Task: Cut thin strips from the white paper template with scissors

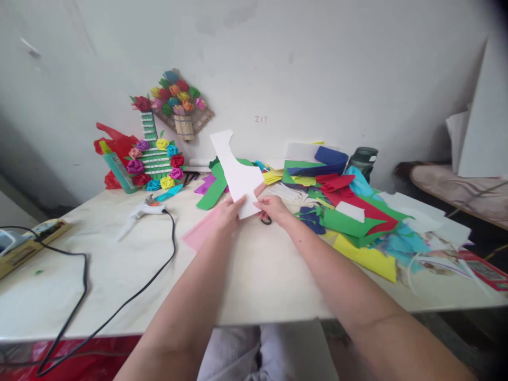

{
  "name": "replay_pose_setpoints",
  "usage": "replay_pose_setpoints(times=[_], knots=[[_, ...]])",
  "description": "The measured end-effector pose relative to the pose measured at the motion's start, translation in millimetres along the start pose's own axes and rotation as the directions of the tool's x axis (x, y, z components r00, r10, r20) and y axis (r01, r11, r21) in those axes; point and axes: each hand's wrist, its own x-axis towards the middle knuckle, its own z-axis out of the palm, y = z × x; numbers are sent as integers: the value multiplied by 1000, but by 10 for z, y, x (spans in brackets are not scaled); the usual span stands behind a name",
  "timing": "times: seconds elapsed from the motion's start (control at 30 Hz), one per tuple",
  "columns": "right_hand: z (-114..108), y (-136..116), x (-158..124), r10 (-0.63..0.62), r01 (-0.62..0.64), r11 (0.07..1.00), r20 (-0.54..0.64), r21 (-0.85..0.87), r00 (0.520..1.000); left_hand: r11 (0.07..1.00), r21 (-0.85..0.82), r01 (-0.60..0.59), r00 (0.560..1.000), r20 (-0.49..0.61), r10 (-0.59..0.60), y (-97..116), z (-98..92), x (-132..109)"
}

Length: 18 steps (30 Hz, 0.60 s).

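Observation:
A white paper cutout with a narrow neck and a wider base is held up over the table's middle, tilted to the left. My left hand grips its lower left edge, thumb on the front. At the lower right edge, my right hand pinches it between thumb and fingers. Beneath my right hand a black loop, perhaps a scissors handle, shows in part. Pink paper lies under and left of my left hand. Behind the cutout are green paper pieces, partly hidden by it.
A white glue gun lies at left, its black cord looping over the front edge. Behind it stand a green bottle and a flower-decorated green piece. Coloured paper scraps cover the right side, near a dark flask.

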Motion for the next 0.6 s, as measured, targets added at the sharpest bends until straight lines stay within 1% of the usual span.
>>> replay_pose_setpoints(times=[0.1, 0.17, 0.2, 0.23, 0.27, 0.3, 0.33, 0.37, 0.4, 0.43, 0.47, 0.5, 0.53, 0.6], knots=[[22, 28, 14, -3, 3, 1000, -3, -14, 1000, 1000, 27, -6, 1000, -12, 6, -25, -24, 11], [9, 36, 22, 2, -3, 998, -13, -59, 1000, 1000, 26, -1, 999, -44, 2, -34, -39, 30], [-10, 33, 23, -6, 3, 993, -27, -121, 1000, 1000, 21, -1, 998, -69, 2, -35, -48, 42], [-38, 23, 22, -31, 19, 976, -53, -219, 998, 1000, 12, -4, 995, -99, 6, -32, -58, 55], [-71, 6, 17, -69, 34, 937, -87, -348, 994, 1000, 0, -8, 991, -130, 7, -27, -69, 68], [-108, -18, 9, -132, 57, 863, -114, -501, 985, 1000, -13, -8, 987, -162, 6, -20, -80, 81], [-144, -48, -2, -212, 71, 747, -136, -660, 968, 1000, -26, -7, 981, -194, 2, -12, -91, 94], [-176, -85, -18, -268, 42, 603, -153, -796, 951, 999, -37, -1, 975, -223, -7, -5, -101, 104], [-200, -125, -38, -276, -5, 464, -150, -886, 949, 999, -46, 6, 968, -249, -18, 2, -107, 113], [-214, -167, -60, -226, -51, 354, -138, -934, 964, 999, -52, 14, 963, -268, -27, 8, -111, 118], [-216, -208, -85, -159, -67, 277, -114, -958, 981, 998, -56, 18, 960, -279, -33, 13, -112, 119], [-207, -244, -111, -89, -82, 225, -104, -971, 991, 998, -61, 18, 959, -281, -34, 18, -109, 118], [-189, -274, -136, -25, -79, 189, -85, -979, 996, 998, -66, 15, 960, -279, -33, 21, -104, 113], [-135, -306, -178, 59, -64, 151, -56, -986, 997, 997, -75, 3, 963, -270, -24, 29, -88, 96]])
